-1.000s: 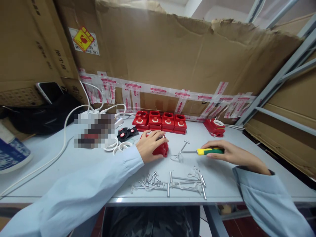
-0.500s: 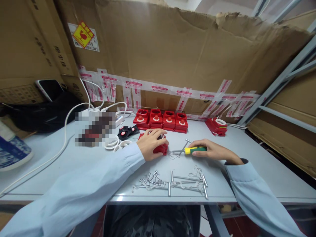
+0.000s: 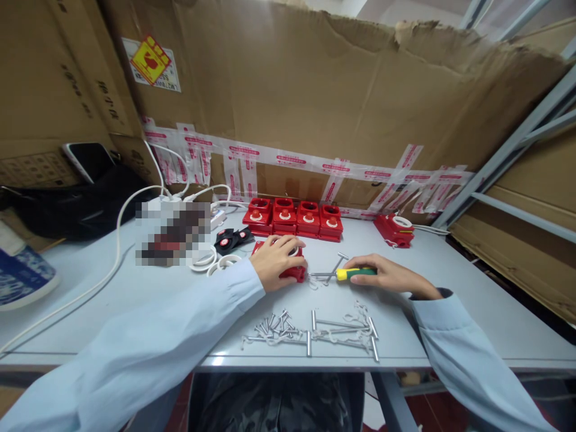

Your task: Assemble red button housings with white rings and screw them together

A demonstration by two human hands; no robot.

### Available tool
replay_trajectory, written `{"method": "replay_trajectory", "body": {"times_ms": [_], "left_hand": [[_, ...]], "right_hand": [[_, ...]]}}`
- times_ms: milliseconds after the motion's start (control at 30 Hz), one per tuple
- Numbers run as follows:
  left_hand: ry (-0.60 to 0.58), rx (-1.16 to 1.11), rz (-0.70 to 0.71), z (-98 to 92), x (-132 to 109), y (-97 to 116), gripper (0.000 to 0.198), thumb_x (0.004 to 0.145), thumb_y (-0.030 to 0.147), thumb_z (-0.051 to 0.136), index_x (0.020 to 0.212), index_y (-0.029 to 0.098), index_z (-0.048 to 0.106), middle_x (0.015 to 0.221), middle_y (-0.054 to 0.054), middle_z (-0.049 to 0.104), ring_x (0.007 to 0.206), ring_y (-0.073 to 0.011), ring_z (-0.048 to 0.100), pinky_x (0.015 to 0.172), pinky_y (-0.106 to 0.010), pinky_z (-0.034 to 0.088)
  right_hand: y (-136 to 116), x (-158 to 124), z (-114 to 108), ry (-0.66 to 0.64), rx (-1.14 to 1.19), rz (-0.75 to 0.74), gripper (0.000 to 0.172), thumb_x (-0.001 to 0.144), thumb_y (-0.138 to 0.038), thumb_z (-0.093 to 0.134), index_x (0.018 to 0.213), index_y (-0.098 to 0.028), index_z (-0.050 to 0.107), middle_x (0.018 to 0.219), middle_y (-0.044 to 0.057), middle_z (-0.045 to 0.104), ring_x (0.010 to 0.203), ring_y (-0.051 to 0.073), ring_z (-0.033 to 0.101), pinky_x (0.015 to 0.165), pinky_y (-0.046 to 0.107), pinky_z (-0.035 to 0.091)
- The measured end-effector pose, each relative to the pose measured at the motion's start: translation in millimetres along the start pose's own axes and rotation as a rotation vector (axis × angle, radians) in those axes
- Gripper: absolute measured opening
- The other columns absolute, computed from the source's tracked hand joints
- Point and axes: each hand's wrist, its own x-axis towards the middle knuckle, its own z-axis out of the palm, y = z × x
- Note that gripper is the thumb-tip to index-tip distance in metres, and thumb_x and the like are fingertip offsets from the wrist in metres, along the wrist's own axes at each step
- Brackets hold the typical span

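Red housing [image 3: 297,273] sits on the table [image 3: 481,282], clasped by the left hand [image 3: 275,264]; at its three o'clock, the right hand [image 3: 389,274] grips a screwdriver [image 3: 343,274]. Screwdriving seems in hand, calling next for steady bracing. Screws [image 3: 275,327] lie toward six.

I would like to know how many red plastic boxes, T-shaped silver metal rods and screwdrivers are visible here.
Red plastic boxes: 6 (one under the left hand)
T-shaped silver metal rods: 5
Yellow-and-green-handled screwdriver: 1
Total: 12
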Motion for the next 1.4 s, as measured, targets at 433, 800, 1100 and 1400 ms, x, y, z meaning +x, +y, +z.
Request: {"method": "replay_trajectory", "body": {"times_ms": [433,800,1100,1400], "left_hand": [[-0.013,0.035,-0.012,0.2,0,0,0.031,0.073,0.028,0.066,0.103,0.029,0.060,0.125,-0.007,0.049,0.118,-0.0282,0.040,0.091,-0.047,0.030],[-0.020,0.052,-0.002,0.5,0,-1,0.031,0.073,0.029,0.066,0.103,0.030,0.059,0.125,-0.007,0.049,0.118,-0.0277,0.040,0.090,-0.047,0.030],[-0.036,0.129,0.042,4.1,0,3,0.026,0.075,0.026,0.063,0.100,0.035,0.062,0.124,-0.004,0.048,0.119,-0.0316,0.034,0.090,-0.051,0.028],[-0.067,0.152,0.056,4.7,3,5,0.019,0.078,0.026,0.061,0.094,0.035,0.064,0.116,-0.003,0.050,0.118,-0.0325,0.032,0.089,-0.052,0.027]], "right_hand": [[3,1,1,-0.022,0.032,-0.008,0.037,0.081,-0.043,0.055,0.108,-0.018,0.062,0.106,0.004,0.065,0.097,0.020,0.057,0.087,0.029,0.041],[4,2,4,-0.015,0.038,0.017,0.038,0.080,-0.043,0.056,0.108,-0.019,0.062,0.106,0.005,0.065,0.097,0.022,0.057,0.087,0.032,0.041],[4,6,10,-0.031,0.063,-0.006,0.032,0.082,-0.040,0.054,0.105,-0.017,0.061,0.099,0.005,0.064,0.090,0.019,0.057,0.081,0.030,0.042],[5,6,15,0.072,0.153,0.065,0.028,0.071,-0.036,0.066,0.087,-0.016,0.057,0.084,0.003,0.062,0.076,0.015,0.056,0.070,0.027,0.042]]}}
